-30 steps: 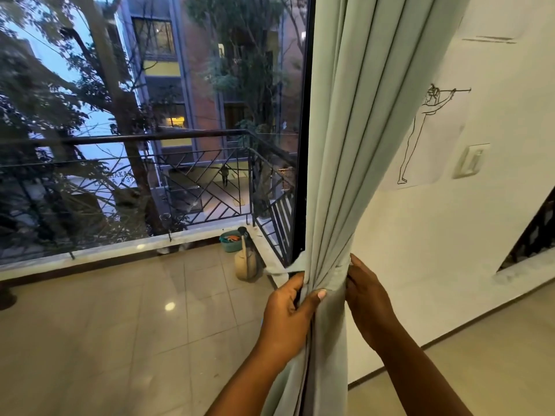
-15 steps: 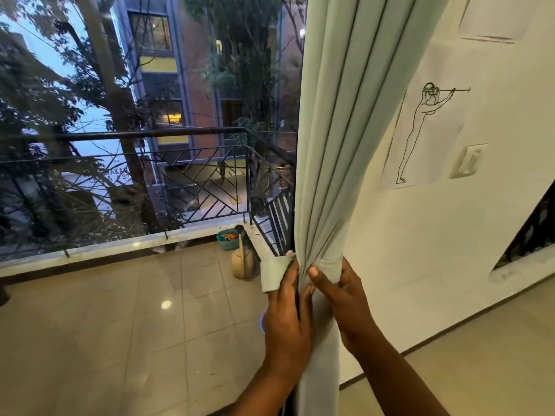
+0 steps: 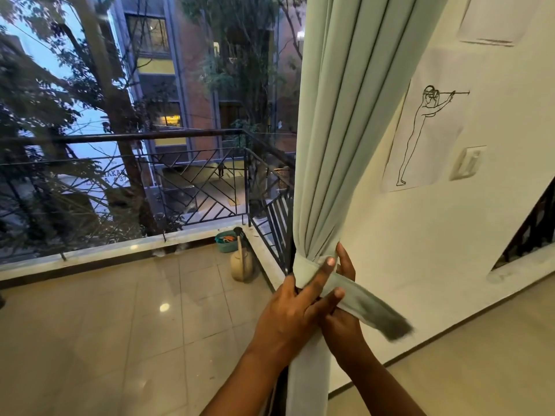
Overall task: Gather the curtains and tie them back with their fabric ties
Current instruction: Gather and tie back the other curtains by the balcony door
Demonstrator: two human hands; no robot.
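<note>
Both hands work at the curtain [image 3: 339, 151] — left hand [image 3: 295, 315] pinching the tie [image 3: 365, 304], right hand [image 3: 342, 318] seemingly gripping the bunch — so knotting comes next.

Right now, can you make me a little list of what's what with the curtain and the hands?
curtain: pale green curtain, gathered into a bunch beside the window
tie: matching fabric tie wrapped across the bunch, its loose end blurred, sticking out to the right
left hand: left hand pinches the tie between its fingers
right hand: right hand behind the tie, grip unclear
knot: not made yet
outside: balcony railing, watering can
</note>
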